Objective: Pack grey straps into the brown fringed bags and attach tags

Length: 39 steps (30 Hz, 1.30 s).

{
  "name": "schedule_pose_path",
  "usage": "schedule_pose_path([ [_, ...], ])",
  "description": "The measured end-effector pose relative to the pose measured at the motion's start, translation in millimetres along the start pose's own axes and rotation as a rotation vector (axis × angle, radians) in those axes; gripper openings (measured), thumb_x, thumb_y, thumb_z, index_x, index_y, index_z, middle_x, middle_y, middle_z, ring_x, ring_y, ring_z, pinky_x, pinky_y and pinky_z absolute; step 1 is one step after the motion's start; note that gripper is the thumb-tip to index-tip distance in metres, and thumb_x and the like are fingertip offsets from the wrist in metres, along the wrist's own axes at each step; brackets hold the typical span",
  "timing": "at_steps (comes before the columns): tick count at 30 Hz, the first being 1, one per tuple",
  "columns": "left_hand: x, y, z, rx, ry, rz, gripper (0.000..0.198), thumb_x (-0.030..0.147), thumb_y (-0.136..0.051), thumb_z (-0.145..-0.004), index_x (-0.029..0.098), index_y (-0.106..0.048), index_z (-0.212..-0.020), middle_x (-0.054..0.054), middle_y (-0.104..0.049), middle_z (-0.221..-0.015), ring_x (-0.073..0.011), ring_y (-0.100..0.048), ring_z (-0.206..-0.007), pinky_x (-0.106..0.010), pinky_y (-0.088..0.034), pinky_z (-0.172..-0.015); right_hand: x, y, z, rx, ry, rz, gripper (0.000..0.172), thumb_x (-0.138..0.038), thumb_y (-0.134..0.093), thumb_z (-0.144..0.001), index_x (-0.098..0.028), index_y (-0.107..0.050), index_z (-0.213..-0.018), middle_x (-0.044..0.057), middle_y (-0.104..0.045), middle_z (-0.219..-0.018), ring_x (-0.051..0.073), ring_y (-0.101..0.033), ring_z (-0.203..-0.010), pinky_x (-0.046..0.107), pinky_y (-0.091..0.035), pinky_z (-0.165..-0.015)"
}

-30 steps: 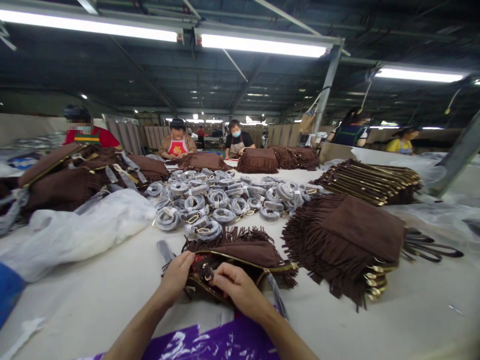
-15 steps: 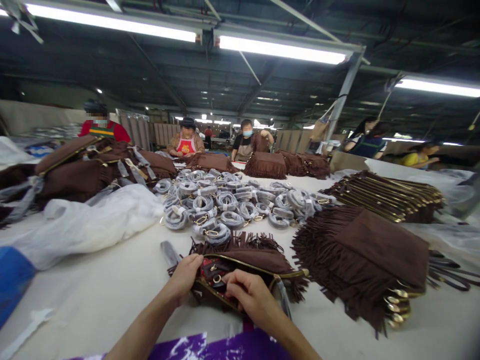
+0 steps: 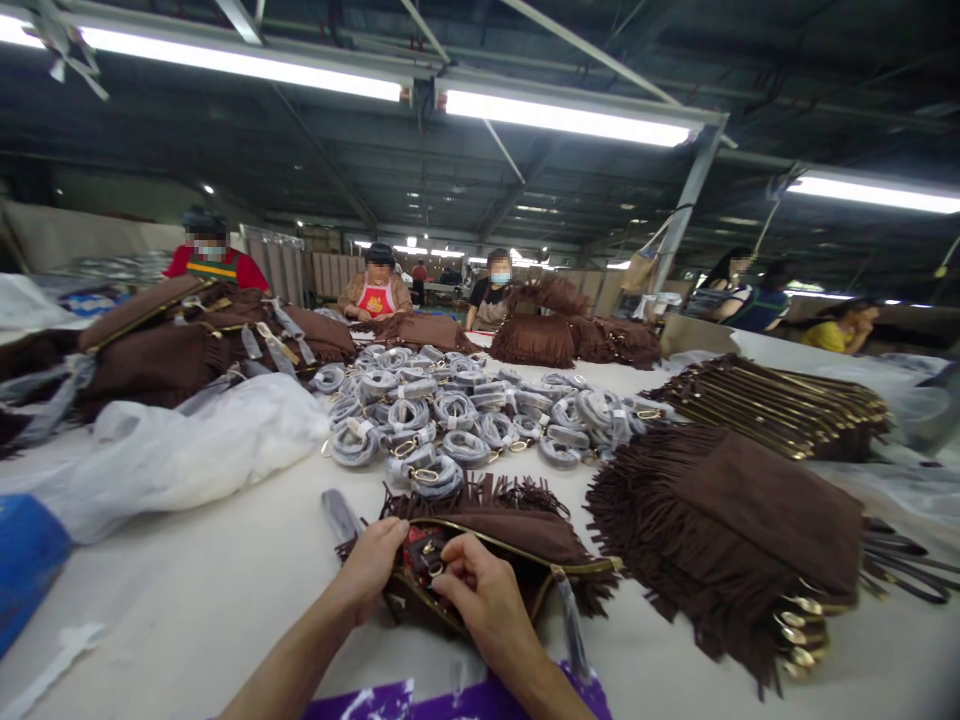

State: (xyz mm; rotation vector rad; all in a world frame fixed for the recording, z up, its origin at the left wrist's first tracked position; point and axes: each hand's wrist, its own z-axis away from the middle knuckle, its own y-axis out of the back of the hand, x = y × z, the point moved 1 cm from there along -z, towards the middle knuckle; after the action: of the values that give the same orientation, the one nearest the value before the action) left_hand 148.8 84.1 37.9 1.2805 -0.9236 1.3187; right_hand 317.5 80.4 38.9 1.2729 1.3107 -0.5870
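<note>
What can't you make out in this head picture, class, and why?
Head view:
Bottom of the open bag: hidden by its side and the right hand.
Purple sheet: cut off by the lower edge.
Blue object: cut off by the left edge.
Print on the red apron: too small.

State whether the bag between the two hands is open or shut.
Open: the bag gapes along its zipper, with the right hand at the opening.

Bright tube lights hang beneath a dark roof above a pale table.
</note>
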Motion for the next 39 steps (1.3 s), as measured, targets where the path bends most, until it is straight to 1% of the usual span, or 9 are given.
schedule_pose_path([
  [3,-0.9,0.1,0.3,0.016,-0.030,-0.033,0.029,0.051,-0.048,-0.068,0.022,-0.047,-0.064,0.003,-0.052,-0.062,-0.0178,-0.050,-0.063,-0.029,-0.043,-0.058,-1.6,-2.9,-2.1,-0.006,0.035,0.020,0.017,-0.012,-0.062,-0.071,-0.021,-0.060,-0.085,-0.007,-0.055,-0.061,0.012,-0.052,-0.058,0.022,-0.038,-0.058],
  [7,-2.0,-0.2,1.6,0.046,-0.073,-0.079,0.028,0.049,-0.045,-0.069,0.022,-0.047,-0.063,0.001,-0.053,-0.065,-0.0193,-0.050,-0.068,-0.030,-0.043,-0.062,-6.7,-5.4,-0.5,0.033,0.108,0.127,0.007,-0.013,-0.062,-0.076,-0.020,-0.063,-0.079,-0.004,-0.058,-0.066,0.014,-0.054,-0.062,0.022,-0.041,-0.060],
  [9,-1.9,-0.2,2.7,0.063,-0.090,-0.102,0.027,0.048,-0.044,-0.070,0.022,-0.048,-0.063,0.000,-0.053,-0.067,-0.0201,-0.051,-0.070,-0.030,-0.043,-0.065,-7.1,-9.0,1.9,0.079,0.182,0.214,0.010,-0.011,-0.060,-0.078,-0.020,-0.065,-0.080,-0.002,-0.059,-0.070,0.015,-0.056,-0.067,0.023,-0.042,-0.065],
  [12,-1.3,-0.4,4.0,0.072,-0.102,-0.123,0.028,0.049,-0.043,-0.070,0.023,-0.048,-0.063,0.000,-0.053,-0.068,-0.0207,-0.051,-0.072,-0.031,-0.043,-0.066,-2.4,-17.2,4.9,0.132,0.290,0.357,0.018,-0.008,-0.054,-0.082,-0.022,-0.065,-0.082,0.001,-0.059,-0.082,0.015,-0.058,-0.074,0.024,-0.043,-0.070],
  [17,-1.0,-1.0,4.7,0.052,-0.093,-0.122,0.028,0.049,-0.043,-0.070,0.023,-0.048,-0.064,-0.001,-0.055,-0.069,-0.0210,-0.052,-0.073,-0.031,-0.044,-0.066,8.4,-24.9,3.9,0.193,0.343,0.501,0.018,-0.008,-0.051,-0.084,-0.021,-0.060,-0.076,0.003,-0.055,-0.089,0.015,-0.056,-0.075,0.024,-0.043,-0.069],
  [21,-1.2,-1.4,4.9,0.045,-0.085,-0.102,0.028,0.050,-0.043,-0.071,0.023,-0.047,-0.065,0.001,-0.053,-0.067,-0.0197,-0.051,-0.070,-0.030,-0.044,-0.065,5.0,-21.5,2.7,0.147,0.361,0.453,0.020,-0.003,-0.049,-0.083,-0.021,-0.058,-0.080,0.003,-0.056,-0.092,0.016,-0.058,-0.082,0.023,-0.045,-0.075],
  [28,-0.5,-1.2,5.1,0.029,-0.085,-0.080,0.029,0.050,-0.046,-0.068,0.022,-0.049,-0.064,0.001,-0.053,-0.066,-0.0196,-0.051,-0.070,-0.030,-0.043,-0.064,-9.8,-18.0,2.6,0.115,0.357,0.554,0.020,-0.005,-0.051,-0.083,-0.022,-0.063,-0.084,0.004,-0.058,-0.093,0.017,-0.058,-0.081,0.024,-0.044,-0.070],
  [34,-1.1,-1.4,5.5,0.029,-0.094,-0.079,0.028,0.049,-0.046,-0.068,0.022,-0.050,-0.065,0.000,-0.053,-0.068,-0.0206,-0.051,-0.072,-0.031,-0.043,-0.065,1.0,-28.1,-1.3,0.254,0.460,0.700,0.017,-0.006,-0.056,-0.082,-0.022,-0.062,-0.079,0.005,-0.062,-0.092,0.020,-0.055,-0.083,0.029,-0.042,-0.070],
  [39,-0.3,-1.4,4.1,0.016,-0.101,-0.107,0.029,0.050,-0.046,-0.068,0.021,-0.050,-0.065,0.000,-0.052,-0.068,-0.0202,-0.050,-0.071,-0.031,-0.044,-0.066,15.0,-40.0,-5.0,0.354,0.580,0.751,0.021,-0.002,-0.051,-0.079,-0.021,-0.060,-0.083,0.008,-0.063,-0.094,0.024,-0.052,-0.084,0.035,-0.042,-0.072],
])
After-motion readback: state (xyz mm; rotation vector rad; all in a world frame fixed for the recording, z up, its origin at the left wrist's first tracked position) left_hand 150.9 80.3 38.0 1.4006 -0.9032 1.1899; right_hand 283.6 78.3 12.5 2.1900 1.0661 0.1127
